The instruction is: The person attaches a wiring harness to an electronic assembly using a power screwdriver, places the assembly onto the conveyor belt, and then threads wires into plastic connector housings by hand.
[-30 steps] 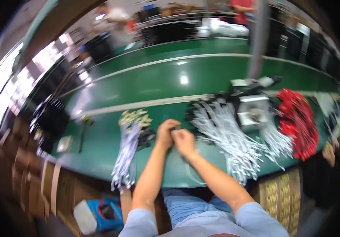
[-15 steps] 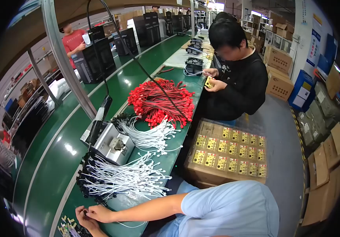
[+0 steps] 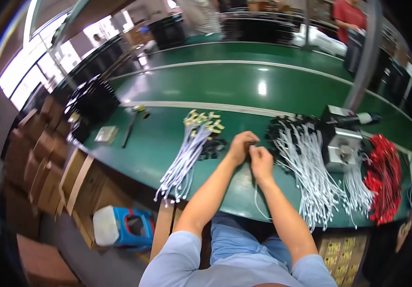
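Close together over the green table (image 3: 163,143), my left hand (image 3: 241,146) and my right hand (image 3: 261,162) have their fingers pinched. A white cable (image 3: 257,198) hangs from my right hand and curves down toward the table's front edge. What my left fingers hold is too small to make out. Left of my hands lies a bundle of white cables with yellowish ends (image 3: 186,155), beside some small black parts (image 3: 211,149). To the right is a larger bundle of white cables with black ends (image 3: 306,167).
Right of the bundles stand a metal device (image 3: 343,148), more white cables (image 3: 357,189) and a red cable bundle (image 3: 383,177). A tool (image 3: 130,126) and a small clear packet (image 3: 106,134) lie at left. Below are cartons (image 3: 84,191) and a blue-white container (image 3: 124,227). A person in red (image 3: 349,19) stands across.
The view has swung from the right side, where a co-worker in black showed, back over the table. My hands remain close together, with the white cable still hanging from them.
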`<state>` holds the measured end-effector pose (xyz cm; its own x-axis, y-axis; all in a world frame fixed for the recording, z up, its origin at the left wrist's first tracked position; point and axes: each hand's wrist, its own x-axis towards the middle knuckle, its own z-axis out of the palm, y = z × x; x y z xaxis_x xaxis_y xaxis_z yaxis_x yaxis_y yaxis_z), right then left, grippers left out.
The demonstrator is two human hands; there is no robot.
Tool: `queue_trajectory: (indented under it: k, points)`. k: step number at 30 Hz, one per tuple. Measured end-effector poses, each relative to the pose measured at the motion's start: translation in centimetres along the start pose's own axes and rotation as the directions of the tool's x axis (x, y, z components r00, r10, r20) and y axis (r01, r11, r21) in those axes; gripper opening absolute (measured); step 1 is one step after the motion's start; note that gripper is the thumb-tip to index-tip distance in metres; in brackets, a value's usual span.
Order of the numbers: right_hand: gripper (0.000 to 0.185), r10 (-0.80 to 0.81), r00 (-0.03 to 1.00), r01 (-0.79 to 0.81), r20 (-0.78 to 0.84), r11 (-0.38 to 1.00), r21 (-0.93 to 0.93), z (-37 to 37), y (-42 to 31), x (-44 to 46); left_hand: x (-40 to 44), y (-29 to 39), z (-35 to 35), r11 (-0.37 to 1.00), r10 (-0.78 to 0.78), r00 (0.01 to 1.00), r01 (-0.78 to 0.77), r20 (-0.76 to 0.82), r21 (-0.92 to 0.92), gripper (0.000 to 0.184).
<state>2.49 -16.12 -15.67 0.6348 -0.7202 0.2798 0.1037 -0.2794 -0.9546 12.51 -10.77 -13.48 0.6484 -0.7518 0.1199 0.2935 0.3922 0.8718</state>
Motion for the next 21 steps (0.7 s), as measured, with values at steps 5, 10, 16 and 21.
queue_trajectory:
  k: [5, 10, 16, 21]
  points:
    - [0.029, 0.134, 0.988, -0.143, 0.079, 0.982, 0.123, -0.3, 0.6, 0.2, 0.1, -0.3, -0.1, 1.0, -0.015, 1.0, 0.016, -0.015, 0.025, 0.017]
    - [0.026, 0.127, 0.987, -0.14, 0.093, 0.979, 0.15, -0.3, 0.1, 0.0, 0.2, -0.3, -0.4, 0.999, -0.032, 0.998, 0.031, 0.059, 0.023, 0.019]
    - [0.027, 0.165, 0.98, -0.182, 0.115, 0.972, 0.151, -0.4, -0.3, 0.0, 0.1, 0.0, -0.3, 0.999, -0.03, 0.998, 0.029, 0.06, 0.025, 0.019]
    - [0.027, 0.173, 0.977, -0.196, 0.126, 0.962, 0.192, -0.5, -0.5, 0.0, 0.1, 0.1, -0.2, 0.999, -0.04, 0.997, 0.04, 0.068, 0.005, 0.02]
